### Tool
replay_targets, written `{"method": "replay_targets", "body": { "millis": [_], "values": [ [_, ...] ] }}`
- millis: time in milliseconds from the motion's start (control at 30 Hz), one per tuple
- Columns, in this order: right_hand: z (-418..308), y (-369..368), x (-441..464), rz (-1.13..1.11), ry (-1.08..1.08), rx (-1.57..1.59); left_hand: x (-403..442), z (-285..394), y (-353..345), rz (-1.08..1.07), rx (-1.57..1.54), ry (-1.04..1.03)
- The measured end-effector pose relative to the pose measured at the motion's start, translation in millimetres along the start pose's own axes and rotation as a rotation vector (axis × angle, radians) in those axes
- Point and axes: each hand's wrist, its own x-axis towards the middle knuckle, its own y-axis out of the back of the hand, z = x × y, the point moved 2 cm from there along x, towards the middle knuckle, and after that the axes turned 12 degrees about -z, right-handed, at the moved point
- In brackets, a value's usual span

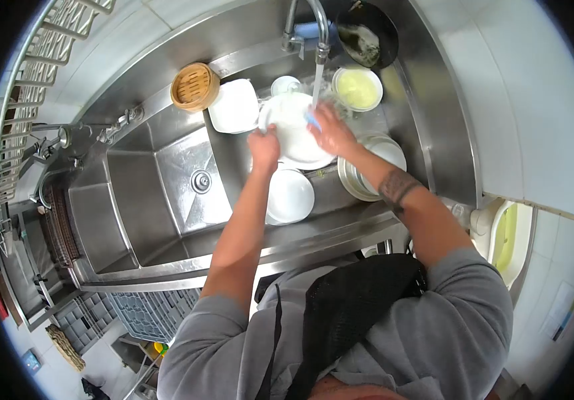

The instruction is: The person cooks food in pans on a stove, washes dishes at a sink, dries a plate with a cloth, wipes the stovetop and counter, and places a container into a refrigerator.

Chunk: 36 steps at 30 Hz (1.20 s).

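Hands (265, 147) touch a plate (293, 133) crowded by bowls (291, 195) and square dish (233, 107).

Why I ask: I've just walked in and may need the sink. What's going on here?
At a steel sink, a person's left hand grips the edge of a white plate while the right hand holds a blue item, perhaps a sponge, against it under the running tap. A white bowl, a square white dish and a stack of dishes sit around the plate. A bamboo steamer stands beside the square dish.
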Motion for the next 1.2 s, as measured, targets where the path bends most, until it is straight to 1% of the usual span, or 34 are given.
{"method": "replay_targets", "body": {
  "millis": [33, 67, 100, 133, 200, 233, 267, 300, 333, 367, 400, 467, 500, 533, 567, 600, 633, 667, 700, 733, 767, 800, 833, 867, 900, 933, 967, 1000, 1033, 1067, 1100, 1133, 1167, 1200],
  "values": [
    [6, -7, 12, 0.145, -0.093, -0.146, 7, -24, -3, -0.032, 0.163, -0.084],
    [15, -35, 23, 0.150, -0.097, -0.146, 12, -34, -7, -0.060, 0.324, -0.174],
    [27, -74, 36, 0.057, -0.069, 0.239, 9, -28, -16, -0.034, 0.457, -0.302],
    [2, -63, 28, 0.062, 0.000, 0.155, 17, -30, -15, -0.034, 0.459, -0.308],
    [-50, -40, 13, 0.089, 0.136, -0.015, 30, -41, 2, 0.126, 0.502, -0.031],
    [-53, -26, -4, 0.052, 0.165, 0.050, 20, -24, 17, 0.122, 0.298, -0.083],
    [-49, -16, -16, 0.012, 0.196, 0.115, 41, -46, 37, 0.182, 0.267, -0.030],
    [-39, -14, -19, 0.011, 0.199, 0.112, 45, -44, 55, 0.152, 0.242, -0.083],
    [-20, -16, -19, 0.091, -0.099, 0.314, 43, -40, 64, 0.126, 0.215, -0.135],
    [-6, -24, -22, 0.168, -0.402, 0.513, 39, -41, 67, 0.132, 0.213, -0.134],
    [-10, -30, -17, 0.163, -0.395, 0.514, 32, -39, 68, 0.133, 0.104, -0.085],
    [-33, -59, -1, 0.215, -0.672, 1.992, -1, -22, 56, 0.160, -0.110, 0.040],
    [-78, -31, -2, 0.279, -0.789, 2.059, -16, -30, 38, 0.118, -0.409, -0.080],
    [-81, -28, -1, 0.268, -0.786, 2.060, -27, -35, 30, 0.069, -0.706, -0.205],
    [-78, -26, -2, 0.037, -0.692, 1.926, -41, -28, 38, -0.019, -0.666, -0.171],
    [-74, -22, -6, -0.182, -0.600, 1.774, -40, -27, 61, -0.058, -0.638, -0.010],
    [-75, 7, -2, -0.281, -0.492, 1.521, -35, -18, 85, -0.153, -0.621, -0.010],
    [-89, 22, 2, -0.286, -0.488, 1.514, -29, -6, 98, -0.251, -0.603, -0.016],
    [-101, 33, 6, -0.072, -0.498, 1.633, -30, 4, 97, -0.187, -0.560, -0.096],
    [-112, 34, 4, 0.146, -0.514, 1.740, -25, -6, 86, -0.176, -0.569, -0.087],
    [-120, 18, 9, 0.274, -0.473, 1.788, -18, -22, 71, -0.001, -0.516, -0.126],
    [-118, 7, 7, 0.266, -0.463, 1.783, -11, -30, 57, 0.169, -0.461, -0.181],
    [-116, 0, 6, 0.158, -0.454, 1.615, -18, -38, 48, 0.212, -0.563, -0.164],
    [-111, -6, -1, 0.054, -0.459, 1.445, -18, -43, 61, 0.217, -0.569, -0.162],
    [-103, 11, -9, -0.170, -0.491, 1.333, -14, -44, 84, 0.111, -0.392, -0.212],
    [-92, 29, -11, -0.168, -0.492, 1.328, -7, -43, 104, 0.003, -0.216, -0.263],
    [-80, 43, -13, -0.251, -0.423, 1.259, 6, -38, 115, 0.018, -0.199, -0.248],
    [-76, 51, -15, -0.342, -0.362, 1.188, -1, -28, 110, 0.023, -0.207, -0.225],
    [-74, 59, -8, -0.354, -0.370, 1.182, -10, 0, 100, -0.010, 0.105, -0.236],
    [-75, 69, 4, -0.284, -0.288, 1.581, -13, 18, 88, -0.047, 0.421, -0.253],
    [-75, 76, 12, -0.195, -0.185, 1.979, -11, 12, 73, -0.127, 0.341, -0.324],
    [-75, 64, 10, -0.192, -0.181, 1.980, -10, 5, 51, -0.129, 0.344, -0.327],
    [-76, 44, 5, -0.044, 0.003, 1.729, -7, -7, 25, -0.178, 0.454, -0.217],
    [-88, 36, -7, 0.088, 0.037, 1.573, -3, -19, 9, -0.229, 0.562, -0.105]
  ]
}}
